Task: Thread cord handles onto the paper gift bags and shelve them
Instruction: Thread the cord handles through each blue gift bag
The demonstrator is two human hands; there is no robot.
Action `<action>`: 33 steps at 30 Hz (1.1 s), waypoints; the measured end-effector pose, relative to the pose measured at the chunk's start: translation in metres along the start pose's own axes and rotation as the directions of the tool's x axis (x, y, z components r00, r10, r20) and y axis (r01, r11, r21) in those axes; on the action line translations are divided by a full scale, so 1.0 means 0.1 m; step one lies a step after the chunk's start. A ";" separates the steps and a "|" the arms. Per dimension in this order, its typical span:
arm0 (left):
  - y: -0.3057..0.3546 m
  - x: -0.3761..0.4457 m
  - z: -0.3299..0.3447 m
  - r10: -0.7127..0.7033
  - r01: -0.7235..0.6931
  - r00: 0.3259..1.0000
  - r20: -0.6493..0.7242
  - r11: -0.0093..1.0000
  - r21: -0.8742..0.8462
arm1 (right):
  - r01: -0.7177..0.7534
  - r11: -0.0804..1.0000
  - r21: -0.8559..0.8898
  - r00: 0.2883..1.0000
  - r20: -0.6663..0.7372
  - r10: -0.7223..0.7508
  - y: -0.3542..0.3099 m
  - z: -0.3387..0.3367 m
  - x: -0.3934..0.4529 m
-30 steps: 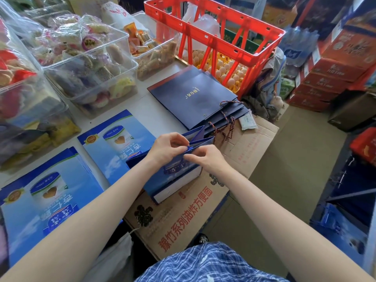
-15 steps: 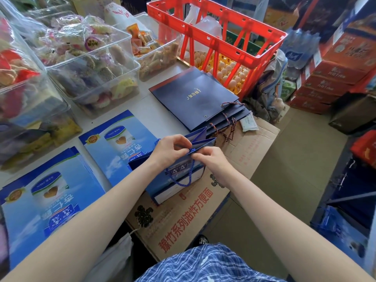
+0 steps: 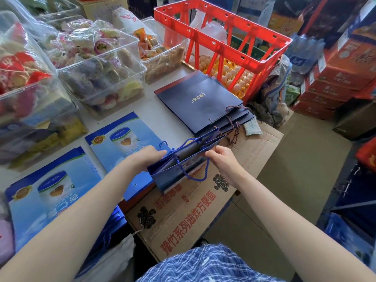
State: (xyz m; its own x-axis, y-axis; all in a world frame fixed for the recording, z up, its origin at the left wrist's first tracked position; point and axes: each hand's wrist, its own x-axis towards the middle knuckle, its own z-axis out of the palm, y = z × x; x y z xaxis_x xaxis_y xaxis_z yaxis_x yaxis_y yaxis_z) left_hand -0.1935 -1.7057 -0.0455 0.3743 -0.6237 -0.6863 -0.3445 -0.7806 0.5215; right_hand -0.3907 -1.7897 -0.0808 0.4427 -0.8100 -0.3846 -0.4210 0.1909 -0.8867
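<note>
Two hands at the mouth of the blue gift bag, left hand flattened against its far-left wall, right hand pinching the near rim at the right end; bag propped open on the cardboard box, long axis running from lower left to upper right, squarely between both hands, neither clearly nearer; blue cord handle looped down the near face, a second loop rising behind. Beyond the bag, navy bags stacked flat on the counter. Against half a second ago: mouth spread wider, left hand opened from a pinch.
</note>
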 end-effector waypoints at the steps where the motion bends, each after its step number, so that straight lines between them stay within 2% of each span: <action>1: 0.02 -0.03 0.04 -0.031 0.036 0.995 0.096 0.998 -0.050 | -0.001 0.999 0.043 1.000 -0.004 0.001 -0.01 0.02 0.00; 3: 0.09 -0.04 0.12 -0.007 0.051 0.982 0.190 0.973 -0.224 | -0.020 0.996 0.093 1.000 0.008 0.020 -0.02 0.07 0.00; 5: 0.17 -0.04 0.21 0.029 0.068 0.973 0.227 0.910 -0.409 | -0.022 0.996 0.081 0.999 0.041 0.019 -0.04 0.14 -0.04; 7: 0.28 -0.04 0.29 0.085 0.086 0.968 0.236 0.770 -0.632 | -0.012 0.997 0.076 0.999 0.051 0.008 -0.09 0.19 -0.09; 9: 0.40 -0.06 0.30 0.151 0.074 0.971 0.188 0.556 -0.828 | -0.016 0.989 0.146 0.998 0.060 0.008 -0.16 0.17 -0.13; 11: 0.51 -0.09 0.22 0.202 -0.019 0.977 0.064 0.383 -0.923 | -0.046 0.978 0.205 0.998 0.049 0.037 -0.25 0.06 -0.18; 12: 0.56 -0.12 0.15 0.236 -0.092 0.972 -0.005 0.358 -0.929 | -0.053 0.972 0.229 0.998 0.036 0.046 -0.28 -0.02 -0.19; 13: 0.60 -0.15 0.08 0.282 -0.172 0.958 -0.060 0.392 -0.904 | -0.044 0.962 0.269 0.999 0.025 0.039 -0.32 -0.09 -0.20; 14: 0.64 -0.20 0.02 0.340 -0.250 0.936 -0.088 0.468 -0.848 | -0.016 0.958 0.285 1.000 0.006 0.015 -0.37 -0.16 -0.20; 16: 0.72 -0.29 -0.05 0.462 -0.407 0.882 -0.094 0.644 -0.648 | 0.056 0.971 0.234 0.998 -0.048 -0.046 -0.48 -0.24 -0.17; 17: 0.76 -0.34 -0.06 0.524 -0.480 0.848 -0.078 0.699 -0.530 | 0.081 0.976 0.201 0.996 -0.056 -0.071 -0.55 -0.25 -0.17; 18: 0.80 -0.39 -0.05 0.580 -0.544 0.813 -0.052 0.725 -0.423 | 0.100 0.973 0.208 0.995 -0.039 -0.094 -0.62 -0.25 -0.16; 20: 0.87 -0.47 0.01 0.653 -0.631 0.757 0.003 0.733 -0.253 | 0.081 0.930 0.359 0.993 0.056 -0.108 -0.79 -0.23 -0.18; 22: 0.89 -0.51 0.01 0.678 -0.667 0.735 0.001 0.723 -0.178 | 0.045 0.891 0.451 0.985 0.128 -0.115 -0.91 -0.22 -0.22; 24: 0.85 -0.50 -0.04 0.684 -0.677 0.727 -0.056 0.702 -0.219 | 0.043 0.906 0.420 0.984 0.141 -0.112 -0.95 -0.24 -0.25; 26: 0.75 -0.42 -0.08 0.647 -0.634 0.758 -0.077 0.706 -0.315 | 0.046 0.918 0.395 0.984 0.143 -0.111 -0.96 -0.24 -0.28; 28: 0.64 -0.34 -0.03 0.577 -0.525 0.817 0.014 0.753 -0.397 | 0.041 0.924 0.381 0.983 0.151 -0.106 -0.95 -0.24 -0.30; 30: 0.58 -0.27 0.13 0.497 -0.424 0.855 0.151 0.836 -0.349 | 0.040 0.933 0.358 0.982 0.159 -0.103 -0.94 -0.23 -0.32; 33: 0.58 -0.15 0.43 0.396 -0.347 0.906 0.149 0.897 -0.273 | 0.032 0.930 0.365 0.979 0.177 -0.103 -0.92 -0.24 -0.37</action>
State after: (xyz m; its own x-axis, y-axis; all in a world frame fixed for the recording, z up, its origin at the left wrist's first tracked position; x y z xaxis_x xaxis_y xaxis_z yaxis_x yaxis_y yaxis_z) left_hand -0.2559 -1.7402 -0.0267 0.0741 -0.8682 -0.4907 -0.2040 -0.4949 0.8447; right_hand -0.3879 -1.7904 0.0209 0.6167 -0.7144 -0.3305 -0.0887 0.3542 -0.9310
